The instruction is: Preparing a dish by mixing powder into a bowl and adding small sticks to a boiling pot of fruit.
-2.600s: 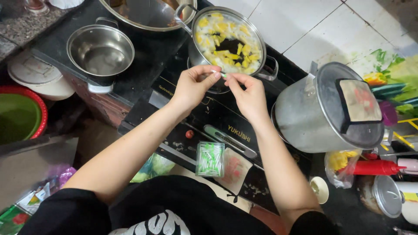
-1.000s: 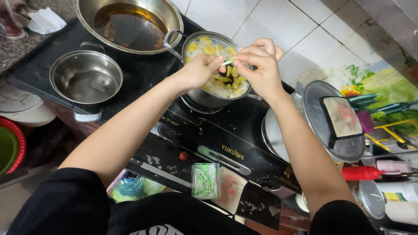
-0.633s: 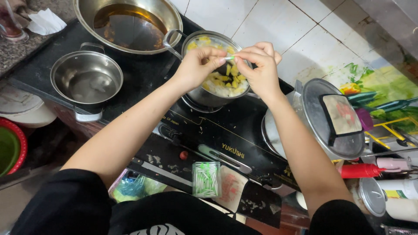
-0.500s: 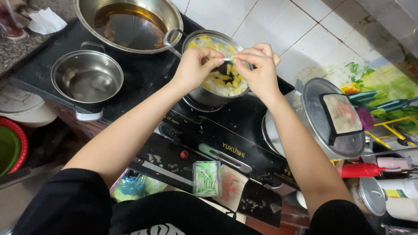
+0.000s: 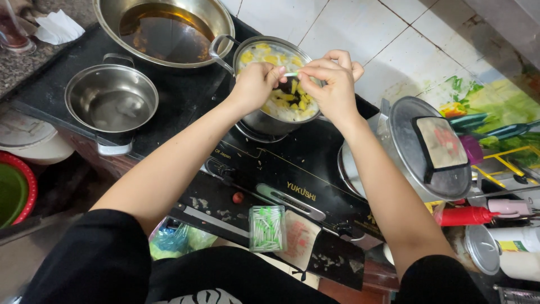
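Note:
Both my hands meet over a steel pot (image 5: 264, 121) of yellow and white food pieces on the black gas stove (image 5: 292, 163). My left hand (image 5: 256, 84) and my right hand (image 5: 332, 84) each pinch one end of a small pale green stick (image 5: 291, 74), held level just above the food. A clear box of the same green sticks (image 5: 266, 228) lies on the stove's front edge near my body.
A large wok of dark oil (image 5: 163, 28) and an empty steel pot (image 5: 111, 104) sit to the left. A lidded steel pot (image 5: 416, 152) stands on the right burner. A red bottle (image 5: 469, 215), cans, and a red-rimmed green basin (image 5: 14, 191) lie at the sides.
My hands rose from near the stove's front to over the pot, and now hold the green stick there almost still. The view has shifted slightly.

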